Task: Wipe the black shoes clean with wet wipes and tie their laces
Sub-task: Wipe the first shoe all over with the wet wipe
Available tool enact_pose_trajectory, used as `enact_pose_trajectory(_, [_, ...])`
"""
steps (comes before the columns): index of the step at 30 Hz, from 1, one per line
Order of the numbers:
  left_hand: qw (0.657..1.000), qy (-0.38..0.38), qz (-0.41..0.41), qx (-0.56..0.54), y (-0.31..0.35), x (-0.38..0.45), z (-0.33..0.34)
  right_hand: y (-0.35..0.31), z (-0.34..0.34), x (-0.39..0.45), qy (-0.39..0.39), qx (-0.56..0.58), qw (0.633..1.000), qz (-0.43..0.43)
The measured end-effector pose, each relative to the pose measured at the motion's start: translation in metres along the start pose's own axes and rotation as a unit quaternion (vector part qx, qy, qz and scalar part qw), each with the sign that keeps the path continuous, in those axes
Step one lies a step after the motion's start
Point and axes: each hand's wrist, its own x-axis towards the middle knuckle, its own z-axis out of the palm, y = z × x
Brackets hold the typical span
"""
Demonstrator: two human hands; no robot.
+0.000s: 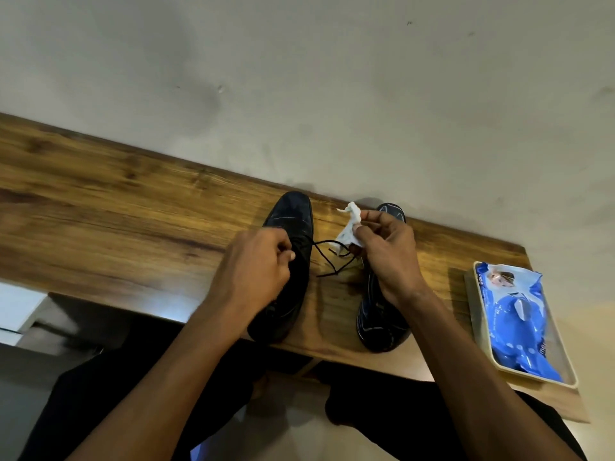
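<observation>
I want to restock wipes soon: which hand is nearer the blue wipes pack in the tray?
Right. The right hand, holding a crumpled wipe over the right shoe, is just left of the blue wipes pack. The left hand, on the left shoe, is farther away.

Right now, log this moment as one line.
left hand: pinching lace | right hand: holding wipe | shoes: on table

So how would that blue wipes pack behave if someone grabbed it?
The wipes pack looks crinkled and half-empty, so probably floppy and light. Its glossy film may be slippery. Sitting in the tray, it likely won't slide.
</observation>
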Motion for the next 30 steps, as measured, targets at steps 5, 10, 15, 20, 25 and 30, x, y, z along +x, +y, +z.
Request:
enact_pose_trajectory(5, [0.998,-0.025,0.02,0.061,-0.004,0.027,0.003,-0.007,-0.004,0.004,0.001,-0.007,1.0,-0.016])
enact_pose_trajectory(10, [0.997,-0.048,0.009,0.051,0.0,0.037,0.003,-0.027,-0.022,0.023,0.154,0.032,0.982,-0.102])
enact_pose_trajectory(15, [0.996,-0.075,-0.016,0.039,-0.004,0.041,-0.005,-0.028,-0.024,0.028,0.163,0.03,0.979,-0.116])
enact_pose_trajectory(20, [0.993,-0.1,-0.045,0.04,-0.008,0.037,-0.01,-0.025,-0.012,0.019,0.118,0.023,0.987,-0.11])
enact_pose_trajectory(25, [0.995,-0.073,-0.059,-0.021,-0.007,0.039,-0.011,-0.021,-0.001,0.008,0.078,-0.001,0.991,-0.107])
enact_pose_trajectory(30, [0.955,-0.065,-0.15,-0.247,-0.016,0.045,-0.009,-0.01,0.012,0.002,0.016,-0.033,0.996,-0.082])
